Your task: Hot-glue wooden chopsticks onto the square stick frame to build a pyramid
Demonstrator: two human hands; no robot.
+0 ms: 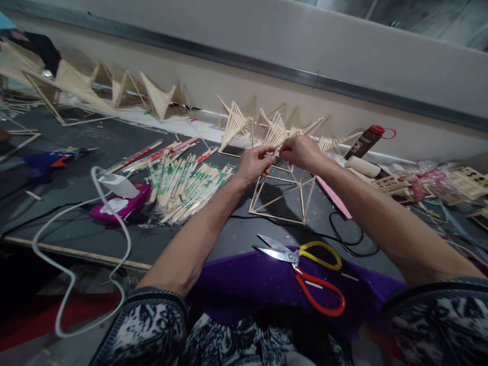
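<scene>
My left hand (256, 166) and my right hand (303, 152) meet over a frame of thin wooden sticks (280, 193) standing on the dark table. Both are closed in a pinch, fingertips almost touching, on a thin wooden stick (277, 151) at the top of the frame. The fingers hide most of this stick and its joint. Below the frame, open scissors (292, 255) with one yellow and one red handle lie partly on purple cloth (244, 284).
Wrapped chopsticks (186, 188) lie left of my hands, beside a purple box (125, 203) with a white plug and cable. Fan-shaped stick models (162, 99) line the wall. At right are a red-capped brown bottle (364, 142), a black cord (343, 239) and bagged wooden parts.
</scene>
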